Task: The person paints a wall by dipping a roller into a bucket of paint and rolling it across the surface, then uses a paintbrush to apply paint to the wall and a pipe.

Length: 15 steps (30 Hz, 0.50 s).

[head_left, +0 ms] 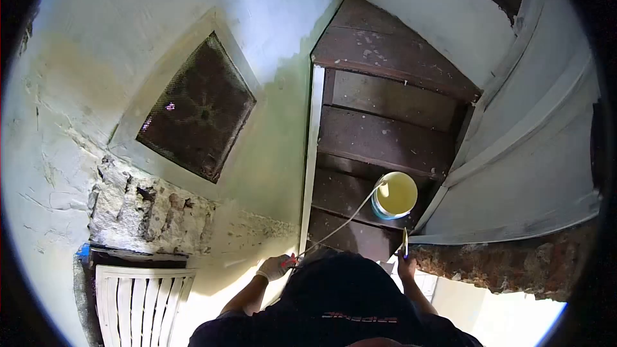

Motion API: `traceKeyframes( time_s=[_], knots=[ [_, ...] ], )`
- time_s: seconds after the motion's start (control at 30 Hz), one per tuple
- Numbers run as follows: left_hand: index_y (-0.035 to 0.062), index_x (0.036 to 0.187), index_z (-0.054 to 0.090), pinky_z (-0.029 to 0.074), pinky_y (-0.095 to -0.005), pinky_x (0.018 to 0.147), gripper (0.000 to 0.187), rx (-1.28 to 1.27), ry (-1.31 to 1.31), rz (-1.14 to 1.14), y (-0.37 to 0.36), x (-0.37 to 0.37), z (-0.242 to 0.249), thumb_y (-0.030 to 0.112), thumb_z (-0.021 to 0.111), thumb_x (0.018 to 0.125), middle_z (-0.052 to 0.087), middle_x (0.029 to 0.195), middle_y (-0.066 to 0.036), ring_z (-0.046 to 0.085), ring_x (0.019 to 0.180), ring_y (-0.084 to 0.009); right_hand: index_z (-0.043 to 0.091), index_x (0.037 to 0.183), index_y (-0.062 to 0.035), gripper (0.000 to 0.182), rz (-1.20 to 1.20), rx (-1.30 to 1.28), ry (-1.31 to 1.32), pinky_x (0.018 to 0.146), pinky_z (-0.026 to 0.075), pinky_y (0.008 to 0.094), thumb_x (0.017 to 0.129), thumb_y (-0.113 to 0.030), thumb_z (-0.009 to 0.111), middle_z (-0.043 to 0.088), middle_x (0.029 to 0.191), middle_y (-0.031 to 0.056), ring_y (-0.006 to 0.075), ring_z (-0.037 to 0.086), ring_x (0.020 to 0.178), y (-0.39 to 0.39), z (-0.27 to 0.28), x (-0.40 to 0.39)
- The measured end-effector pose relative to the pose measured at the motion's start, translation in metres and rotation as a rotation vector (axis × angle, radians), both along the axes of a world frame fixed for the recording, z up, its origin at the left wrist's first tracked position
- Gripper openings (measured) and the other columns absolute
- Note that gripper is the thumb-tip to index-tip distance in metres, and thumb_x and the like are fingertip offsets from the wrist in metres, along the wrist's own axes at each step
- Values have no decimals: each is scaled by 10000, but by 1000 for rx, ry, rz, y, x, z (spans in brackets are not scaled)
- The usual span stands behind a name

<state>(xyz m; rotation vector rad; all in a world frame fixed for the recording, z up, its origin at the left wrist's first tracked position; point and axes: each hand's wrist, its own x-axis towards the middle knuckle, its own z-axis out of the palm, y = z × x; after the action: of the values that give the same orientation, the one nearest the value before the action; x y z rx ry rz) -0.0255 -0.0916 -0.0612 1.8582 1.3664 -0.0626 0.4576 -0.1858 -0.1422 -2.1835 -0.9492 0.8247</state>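
My left hand (275, 267), in a pale glove, is shut on the red grip of a long thin white pole (340, 225). The pole runs up and to the right, and its far end reaches the rim of a round bucket (395, 196) of pale yellow paint. The bucket stands on a dark wooden stair step (347, 189). My right hand (405, 265) is bare and holds a thin flat tool (405, 241) upright, seen edge on; I cannot tell what kind it is. My dark cap and shirt fill the bottom of the view between the two hands.
Dark brown stairs (385, 135) rise ahead. The left wall (270, 128) is freshly pale, with a dark mesh vent (199, 109), a patch of bare stone (148, 212) and a white louvred grille (138, 302). A grey-white panelled door (533, 148) stands at right above crumbling masonry (514, 263).
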Motion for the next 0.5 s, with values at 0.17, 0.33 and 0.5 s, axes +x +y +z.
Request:
traceKeyframes(
  time_s=[0.17, 0.33, 0.5],
  knots=[
    [149, 1064, 621, 484, -396, 779, 505, -15, 96, 22, 1, 0, 5, 573, 391, 915, 658, 980, -122, 620, 911, -330, 693, 902, -14, 384, -52, -70, 52, 666, 457, 366, 876, -382, 587, 641, 721, 168, 186, 578, 669, 8, 26, -8],
    [110, 1029, 627, 489, -366, 770, 434, -30, 204, 3, -3, 5, 15, 488, 441, 926, 666, 929, -100, 633, 885, -296, 589, 776, 29, 352, -77, 18, -62, 555, 430, 429, 817, -313, 662, 581, 626, 195, 317, 563, 553, 5, 11, -8],
    [126, 985, 604, 487, -387, 736, 291, 103, 51, -69, -9, -4, -2, 384, 484, 926, 643, 960, -94, 612, 884, -302, 595, 727, 59, 468, -48, 46, -72, 573, 430, 463, 812, -399, 646, 590, 626, 220, 389, 588, 606, 5, 4, -9]
  ],
)
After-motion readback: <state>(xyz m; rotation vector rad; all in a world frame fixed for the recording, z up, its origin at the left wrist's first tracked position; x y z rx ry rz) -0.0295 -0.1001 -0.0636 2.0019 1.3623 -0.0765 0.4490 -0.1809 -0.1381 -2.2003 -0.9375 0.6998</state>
